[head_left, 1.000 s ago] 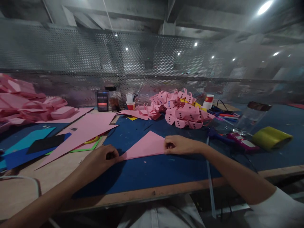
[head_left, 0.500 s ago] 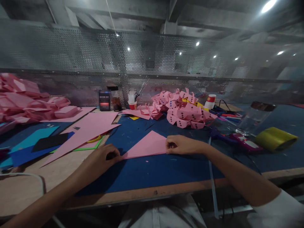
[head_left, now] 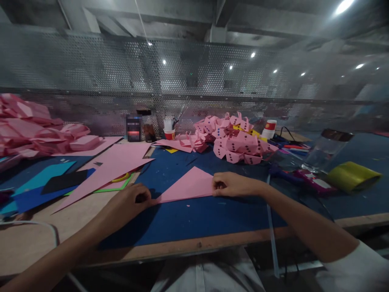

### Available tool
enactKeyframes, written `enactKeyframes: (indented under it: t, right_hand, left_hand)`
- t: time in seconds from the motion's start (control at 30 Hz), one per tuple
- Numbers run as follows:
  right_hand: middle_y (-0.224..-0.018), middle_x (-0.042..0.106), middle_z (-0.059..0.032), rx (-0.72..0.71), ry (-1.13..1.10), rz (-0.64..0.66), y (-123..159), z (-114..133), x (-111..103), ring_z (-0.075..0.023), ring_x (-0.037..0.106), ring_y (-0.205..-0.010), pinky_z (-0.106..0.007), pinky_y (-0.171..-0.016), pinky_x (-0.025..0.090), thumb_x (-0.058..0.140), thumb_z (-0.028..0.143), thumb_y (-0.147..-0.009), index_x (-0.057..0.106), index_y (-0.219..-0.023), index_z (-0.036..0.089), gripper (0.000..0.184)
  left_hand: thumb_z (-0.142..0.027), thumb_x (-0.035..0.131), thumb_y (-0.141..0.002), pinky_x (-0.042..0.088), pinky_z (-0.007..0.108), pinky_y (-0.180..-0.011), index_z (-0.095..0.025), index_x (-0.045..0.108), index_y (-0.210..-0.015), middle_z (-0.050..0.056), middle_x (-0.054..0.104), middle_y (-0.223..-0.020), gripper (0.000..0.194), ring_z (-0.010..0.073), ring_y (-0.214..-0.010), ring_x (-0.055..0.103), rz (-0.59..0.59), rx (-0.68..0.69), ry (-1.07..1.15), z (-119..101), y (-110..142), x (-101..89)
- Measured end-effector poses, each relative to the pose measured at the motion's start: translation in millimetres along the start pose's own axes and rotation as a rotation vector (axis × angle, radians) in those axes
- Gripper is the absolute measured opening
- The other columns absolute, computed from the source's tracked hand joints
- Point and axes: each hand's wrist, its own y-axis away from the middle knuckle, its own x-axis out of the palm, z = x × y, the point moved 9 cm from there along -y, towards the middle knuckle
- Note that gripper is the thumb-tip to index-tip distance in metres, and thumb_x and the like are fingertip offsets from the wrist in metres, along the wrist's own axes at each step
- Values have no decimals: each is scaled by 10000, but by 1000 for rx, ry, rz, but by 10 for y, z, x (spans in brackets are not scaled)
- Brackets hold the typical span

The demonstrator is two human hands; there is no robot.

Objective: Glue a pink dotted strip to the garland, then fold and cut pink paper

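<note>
Against a second ago, the view tilts slightly toward nine o'clock, so the folded pink paper triangle (head_left: 188, 185), the bare left hand (head_left: 139, 194) and the bare right hand (head_left: 232, 184) appear marginally nearer three o'clock, as does the glossy yellow tube (head_left: 354, 177). Near nine o'clock, a cropped dark purple object (head_left: 5, 196) enters sight.
</note>
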Motion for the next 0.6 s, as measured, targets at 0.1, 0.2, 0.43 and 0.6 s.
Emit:
enactKeyframes:
  t: [0.1, 0.2, 0.43, 0.6]
  right_hand:
    - [-934, 650, -35, -3, -2, 3, -3, -3, 5, -157, 600, -820, -262, -726, 431, 674, 274, -866, 680, -881, 162, 113]
    - [-928, 653, -38, -3, -5, 0, -3, -8, 4, -158, 598, -811, -262, -721, 430, 676, 277, -866, 679, -885, 160, 118]
    - [-930, 654, -36, 11, 1, 8, 3, -3, 1, -156, 602, -814, -261, -721, 431, 670, 273, -870, 675, -887, 159, 115]
    - [-926, 647, -32, 4, 32, 8, 4, 20, -2, -150, 594, -806, -255, -713, 424, 673, 261, -866, 677, -877, 155, 106]
  left_hand:
    - [-681, 597, -850, 419, 330, -718, -221, 656, -756, 55, 706, -835, 474, 254, -818, 615, 9, 4, 0, 5, 3, 3]
    - [-682, 585, -855, 419, 330, -709, -220, 652, -763, 59, 705, -831, 475, 251, -803, 614, 12, 25, 0, 7, 3, 6]
    - [-584, 630, -858, 424, 314, -686, -204, 664, -772, 45, 706, -792, 392, 233, -758, 626, 69, 13, 36, -27, -12, 5]
    - [-531, 640, -863, 443, 324, -723, -193, 676, -790, 53, 712, -815, 348, 246, -785, 630, 71, 9, 47, -25, -15, -18]
